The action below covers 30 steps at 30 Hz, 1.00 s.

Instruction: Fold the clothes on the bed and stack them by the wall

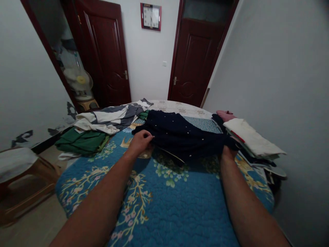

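A dark navy garment with small white dots (pixel 180 132) is spread across the far half of the table, its near edge raised off the cover. My left hand (pixel 142 141) is closed in a pinch on its left end. At the right end, my right hand (pixel 228 152) grips the cloth; its fingers are mostly hidden by the fabric. Whether the garment is a top or a dress I cannot tell. A quilted blue cover with flowers (pixel 190 206) lies beneath.
Left of the navy garment lie a white-and-grey garment (pixel 110 118) and folded green clothing (pixel 82 141). On the right stands a stack of folded clothes (pixel 253 139), white on top. A stool (pixel 28 181) is beside the table at left. Two doors and a wall clock (pixel 151 16) are beyond.
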{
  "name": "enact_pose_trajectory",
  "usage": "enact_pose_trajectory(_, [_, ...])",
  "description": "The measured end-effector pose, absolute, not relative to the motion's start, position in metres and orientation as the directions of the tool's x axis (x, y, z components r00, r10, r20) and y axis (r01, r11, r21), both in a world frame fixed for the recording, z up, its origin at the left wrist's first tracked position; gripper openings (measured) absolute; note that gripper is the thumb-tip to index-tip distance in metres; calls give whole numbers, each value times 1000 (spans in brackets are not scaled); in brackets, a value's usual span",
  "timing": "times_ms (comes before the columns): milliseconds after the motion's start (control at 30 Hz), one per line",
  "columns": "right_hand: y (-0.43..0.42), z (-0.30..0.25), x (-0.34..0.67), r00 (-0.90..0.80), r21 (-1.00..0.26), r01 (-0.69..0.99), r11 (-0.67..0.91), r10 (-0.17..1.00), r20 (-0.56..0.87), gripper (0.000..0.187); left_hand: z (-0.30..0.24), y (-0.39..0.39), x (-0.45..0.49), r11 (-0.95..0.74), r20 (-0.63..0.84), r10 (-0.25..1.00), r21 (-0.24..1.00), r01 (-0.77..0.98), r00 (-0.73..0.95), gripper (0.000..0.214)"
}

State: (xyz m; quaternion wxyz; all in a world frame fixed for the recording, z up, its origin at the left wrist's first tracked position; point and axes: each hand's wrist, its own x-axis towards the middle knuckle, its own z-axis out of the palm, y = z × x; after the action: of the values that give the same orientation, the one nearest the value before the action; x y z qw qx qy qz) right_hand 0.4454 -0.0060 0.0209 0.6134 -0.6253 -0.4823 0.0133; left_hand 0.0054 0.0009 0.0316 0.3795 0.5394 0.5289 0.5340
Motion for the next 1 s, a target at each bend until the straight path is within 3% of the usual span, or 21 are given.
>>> enact_pose_trajectory(67, [-5,21,436,521,-765,595,246,607,600,8,39,13,-17,-251,185,901,960,-122,-393,16])
enact_pose_trajectory(133, [-7,22,417,406,-712,621,328,642,650,10,42,26,-47,-385,137,770,879,-282,-624,17])
enact_pose_trajectory(233, [-17,23,370,-2,-560,607,564,705,709,5,37,39,-84,-494,148,600,842,-219,-786,25])
enact_pose_trajectory(333, [-36,22,321,-387,-486,500,717,687,616,7,31,36,-91,-460,274,535,888,-4,-799,38])
enact_pose_trajectory(467, [-54,15,286,-501,-435,593,678,733,460,20,39,14,-56,-432,573,610,819,377,-547,39])
enact_pose_trajectory(533, [-54,12,285,-466,-441,630,639,766,442,24,47,0,-34,-477,610,701,786,393,-368,33])
enact_pose_trajectory(633, [-46,7,292,-350,-503,651,568,813,465,19,53,-19,-1,-469,480,876,822,323,49,37])
enact_pose_trajectory(733, [-38,4,297,-246,-560,660,500,849,467,9,44,-34,32,-477,300,851,783,399,430,61])
enact_pose_trajectory(800, [-38,4,297,-238,-587,649,484,862,448,7,32,-40,53,-514,243,832,677,527,500,64])
enact_pose_trajectory(900, [-42,6,293,-321,-614,594,520,853,412,13,19,-42,70,-538,242,834,555,635,496,26])
enact_pose_trajectory(1000, [-45,7,291,-429,-637,496,590,804,411,30,20,-39,66,-520,241,830,662,540,503,21])
